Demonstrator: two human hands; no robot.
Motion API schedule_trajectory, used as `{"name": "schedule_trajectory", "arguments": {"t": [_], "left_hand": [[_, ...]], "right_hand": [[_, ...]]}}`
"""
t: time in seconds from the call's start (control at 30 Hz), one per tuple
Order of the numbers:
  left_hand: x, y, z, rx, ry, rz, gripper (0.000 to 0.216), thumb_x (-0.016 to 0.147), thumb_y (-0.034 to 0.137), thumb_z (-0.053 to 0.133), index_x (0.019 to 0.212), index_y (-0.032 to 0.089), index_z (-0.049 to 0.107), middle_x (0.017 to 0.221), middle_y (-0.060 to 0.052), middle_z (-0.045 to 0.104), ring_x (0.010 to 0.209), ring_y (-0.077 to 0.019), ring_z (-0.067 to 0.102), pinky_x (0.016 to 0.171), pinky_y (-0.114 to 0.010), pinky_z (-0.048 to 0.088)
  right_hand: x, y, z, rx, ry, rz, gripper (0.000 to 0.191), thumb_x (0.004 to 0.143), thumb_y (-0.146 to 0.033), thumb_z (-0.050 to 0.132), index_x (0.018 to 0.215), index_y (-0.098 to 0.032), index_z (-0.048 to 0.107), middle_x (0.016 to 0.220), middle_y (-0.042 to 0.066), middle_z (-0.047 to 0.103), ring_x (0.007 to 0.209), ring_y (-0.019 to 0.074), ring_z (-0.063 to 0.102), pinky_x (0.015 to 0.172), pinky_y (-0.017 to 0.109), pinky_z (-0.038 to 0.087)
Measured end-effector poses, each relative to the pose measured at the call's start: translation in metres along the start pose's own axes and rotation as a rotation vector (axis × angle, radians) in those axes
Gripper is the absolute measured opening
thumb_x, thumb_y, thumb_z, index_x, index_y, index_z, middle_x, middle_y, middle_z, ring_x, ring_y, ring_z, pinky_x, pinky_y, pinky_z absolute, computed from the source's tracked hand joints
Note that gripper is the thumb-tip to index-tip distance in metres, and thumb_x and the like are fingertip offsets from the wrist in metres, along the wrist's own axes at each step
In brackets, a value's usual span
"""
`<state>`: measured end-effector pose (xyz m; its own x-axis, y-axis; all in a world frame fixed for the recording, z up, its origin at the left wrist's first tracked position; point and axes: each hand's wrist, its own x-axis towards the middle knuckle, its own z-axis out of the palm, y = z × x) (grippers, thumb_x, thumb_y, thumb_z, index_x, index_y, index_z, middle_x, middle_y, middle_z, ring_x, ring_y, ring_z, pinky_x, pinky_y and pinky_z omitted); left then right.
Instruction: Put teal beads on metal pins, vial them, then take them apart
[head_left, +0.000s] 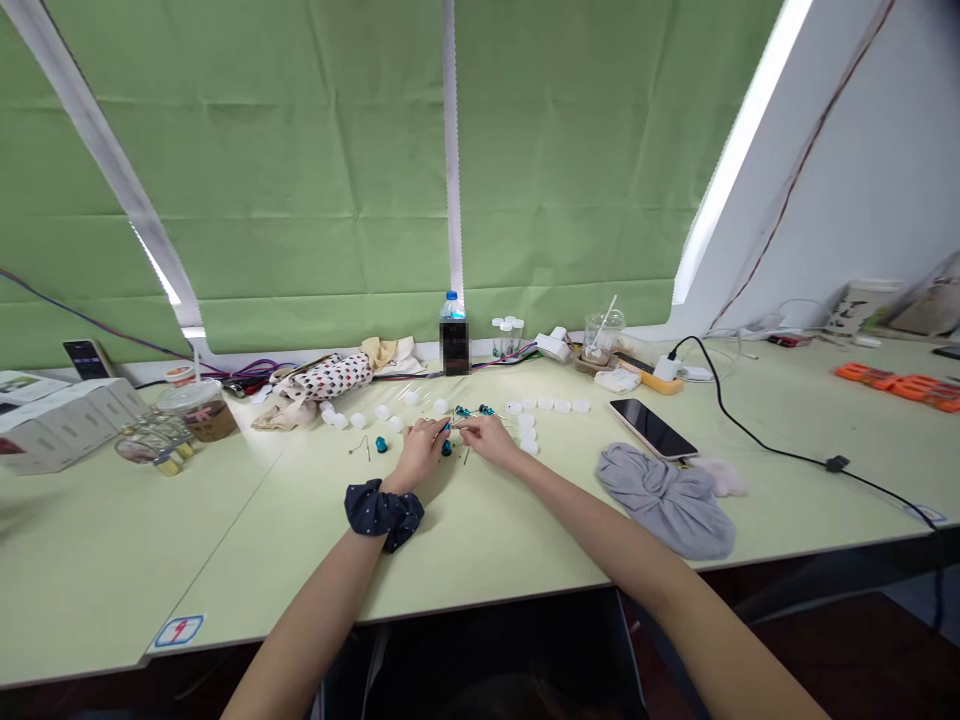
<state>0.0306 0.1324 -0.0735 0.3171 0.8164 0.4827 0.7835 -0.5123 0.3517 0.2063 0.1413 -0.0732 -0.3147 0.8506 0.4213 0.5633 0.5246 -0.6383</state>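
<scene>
My left hand (pixel 421 450), with a dark dotted scrunchie (pixel 384 514) at its wrist, pinches a small blue piece (pixel 448 427) at its fingertips. My right hand (pixel 489 438) meets it from the right, fingers closed in a pinch; what they hold is too small to make out. Just below the fingertips stands a teal piece (pixel 447 448). Two more teal pieces, one (pixel 463 411) and another (pixel 487 409), lie just beyond the hands. To the left are a separate teal piece (pixel 381 445) and a thin bent wire (pixel 360 446). White caps (pixel 529 434) lie around the hands.
A capped bottle (pixel 452 345) and small vials (pixel 508 335) stand at the back. On the right lie a phone (pixel 652 428), a grey cloth (pixel 666 500) and a black cable (pixel 772 438). A drink cup (pixel 202 408) and white boxes (pixel 67 425) are left.
</scene>
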Motion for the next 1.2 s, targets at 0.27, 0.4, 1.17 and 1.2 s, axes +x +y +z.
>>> {"name": "schedule_trajectory", "arguments": {"t": [0.27, 0.4, 1.17, 1.2], "left_hand": [[0.003, -0.01, -0.002, -0.033, 0.128, -0.179, 0.025, 0.086, 0.028, 0.046, 0.105, 0.022, 0.06, 0.099, -0.008, 0.068, 0.1, -0.0256, 0.058, 0.09, -0.042, 0.033], [0.001, -0.009, -0.005, -0.082, 0.087, -0.199, 0.024, 0.085, 0.029, 0.045, 0.102, 0.023, 0.061, 0.093, -0.008, 0.069, 0.1, -0.0261, 0.057, 0.091, -0.045, 0.031], [0.01, -0.022, -0.002, -0.068, 0.177, -0.327, 0.035, 0.087, 0.03, 0.039, 0.109, 0.022, 0.064, 0.095, -0.008, 0.07, 0.102, -0.0278, 0.054, 0.09, -0.046, 0.032], [0.01, -0.02, -0.002, -0.069, 0.154, -0.318, 0.036, 0.086, 0.029, 0.039, 0.114, 0.022, 0.061, 0.099, -0.008, 0.07, 0.106, -0.028, 0.052, 0.092, -0.047, 0.031]], "right_hand": [[-0.006, 0.004, 0.001, -0.334, -0.107, 0.087, 0.033, 0.084, -0.012, 0.048, 0.109, -0.02, 0.067, 0.097, 0.01, 0.069, 0.092, 0.0208, 0.063, 0.082, 0.026, 0.043], [-0.003, 0.012, 0.004, -0.318, -0.076, 0.101, 0.03, 0.086, -0.014, 0.047, 0.107, -0.019, 0.067, 0.095, 0.009, 0.069, 0.089, 0.0196, 0.063, 0.079, 0.025, 0.042], [0.007, 0.03, -0.002, -0.546, -0.07, 0.33, 0.021, 0.089, -0.024, 0.049, 0.095, -0.012, 0.065, 0.1, 0.015, 0.063, 0.089, 0.0222, 0.061, 0.071, 0.026, 0.04], [0.007, 0.03, -0.002, -0.555, -0.078, 0.33, 0.021, 0.089, -0.025, 0.049, 0.095, -0.012, 0.064, 0.1, 0.014, 0.064, 0.088, 0.0221, 0.061, 0.069, 0.026, 0.04]]}}
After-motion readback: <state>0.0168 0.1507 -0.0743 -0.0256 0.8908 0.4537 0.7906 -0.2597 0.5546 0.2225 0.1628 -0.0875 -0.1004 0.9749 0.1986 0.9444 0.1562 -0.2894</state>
